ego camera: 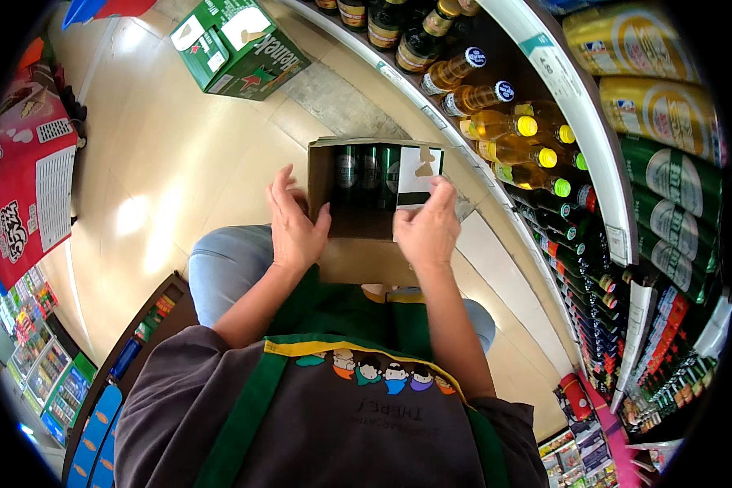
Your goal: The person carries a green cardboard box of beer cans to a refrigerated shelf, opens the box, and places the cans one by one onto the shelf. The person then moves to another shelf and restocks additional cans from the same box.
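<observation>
An opened cardboard carton [354, 253] stands on the floor between my knees. Green bottles or cans [369, 168] show at its far side, while its near part is in shadow. At the carton's left edge is my left hand [296, 229], slightly blurred, its fingers spread and thumb over the opening; it grips nothing visible. My right hand [430, 229] has its curled fingers on the white-faced carton flap [416, 177] at the right, which carries a torn brown patch.
A green Heineken carton [244, 52] sits on the tiled floor ahead. Along the right runs a curved shelf [402, 79] of bottles, including yellow-capped bottles [512, 125]; canned multipacks [671, 183] stand above. To the left are a red display box [27, 177] and a dark shelf unit [140, 329].
</observation>
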`<state>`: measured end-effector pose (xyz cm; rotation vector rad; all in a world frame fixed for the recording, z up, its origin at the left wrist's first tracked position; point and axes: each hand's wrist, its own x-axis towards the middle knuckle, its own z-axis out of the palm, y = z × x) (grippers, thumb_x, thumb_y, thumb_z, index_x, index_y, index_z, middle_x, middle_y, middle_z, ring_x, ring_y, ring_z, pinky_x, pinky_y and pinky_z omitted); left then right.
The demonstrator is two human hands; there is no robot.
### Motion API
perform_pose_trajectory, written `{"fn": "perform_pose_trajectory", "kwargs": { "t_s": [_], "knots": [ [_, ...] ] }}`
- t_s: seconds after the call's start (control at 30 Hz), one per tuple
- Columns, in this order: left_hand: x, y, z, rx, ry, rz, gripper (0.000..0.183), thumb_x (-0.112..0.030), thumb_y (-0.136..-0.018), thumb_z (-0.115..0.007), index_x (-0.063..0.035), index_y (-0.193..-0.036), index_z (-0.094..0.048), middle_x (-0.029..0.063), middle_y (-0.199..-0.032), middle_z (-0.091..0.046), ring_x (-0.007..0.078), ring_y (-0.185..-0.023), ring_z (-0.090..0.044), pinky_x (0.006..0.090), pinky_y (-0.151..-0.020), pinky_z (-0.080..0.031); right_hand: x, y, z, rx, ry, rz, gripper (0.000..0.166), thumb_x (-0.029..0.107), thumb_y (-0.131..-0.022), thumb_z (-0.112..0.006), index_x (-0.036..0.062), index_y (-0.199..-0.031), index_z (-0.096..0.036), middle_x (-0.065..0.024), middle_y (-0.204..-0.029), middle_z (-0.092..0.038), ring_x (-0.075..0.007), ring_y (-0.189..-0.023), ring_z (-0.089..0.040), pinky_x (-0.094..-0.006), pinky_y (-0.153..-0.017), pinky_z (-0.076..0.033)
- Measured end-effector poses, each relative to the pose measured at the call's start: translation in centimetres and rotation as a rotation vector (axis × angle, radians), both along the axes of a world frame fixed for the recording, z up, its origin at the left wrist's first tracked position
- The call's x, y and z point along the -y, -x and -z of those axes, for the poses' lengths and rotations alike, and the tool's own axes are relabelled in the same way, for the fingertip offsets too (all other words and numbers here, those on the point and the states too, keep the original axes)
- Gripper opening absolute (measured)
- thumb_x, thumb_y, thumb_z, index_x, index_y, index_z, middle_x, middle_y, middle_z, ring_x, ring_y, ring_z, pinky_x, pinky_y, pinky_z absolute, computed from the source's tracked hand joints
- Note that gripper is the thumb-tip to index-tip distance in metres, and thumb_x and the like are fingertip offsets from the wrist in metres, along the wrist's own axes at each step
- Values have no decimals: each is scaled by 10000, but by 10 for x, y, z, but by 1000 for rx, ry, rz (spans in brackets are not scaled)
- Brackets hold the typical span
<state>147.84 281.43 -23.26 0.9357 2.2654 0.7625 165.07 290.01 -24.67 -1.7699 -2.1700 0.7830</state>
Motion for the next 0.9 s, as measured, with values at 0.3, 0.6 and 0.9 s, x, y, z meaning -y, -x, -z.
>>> {"fn": "perform_pose_trajectory", "kwargs": {
  "t_s": [0.3,0.6,0.9],
  "knots": [
    [-6,17,2,-96,651,363,401,-375,-922,-468,-3,-881,-612,218,-801,-655,383,-783,-643,451,-707,-516,-10,15,2,339,196,-8,672,318,-662,-762,27,-1123,-370,-195,-1122,-465,-373,-1043,-518,-465,-816,-487],
    [-3,24,-9,-10,693,430,418,-357,-922,-449,-26,-848,-693,207,-851,-675,368,-823,-655,434,-758,-523,-37,-27,-13,549,541,-61,384,319,-859,-517,-30,-962,-640,-263,-973,-646,-390,-925,-630,-461,-840,-487],
    [54,85,-142,135,653,257,399,-358,-897,-476,-12,-877,-675,237,-885,-659,398,-853,-634,472,-771,-504,-19,17,-164,428,544,-313,415,338,-856,-528,-57,-881,-655,-312,-863,-619,-443,-867,-607,-500,-794,-465]
  ]
}}
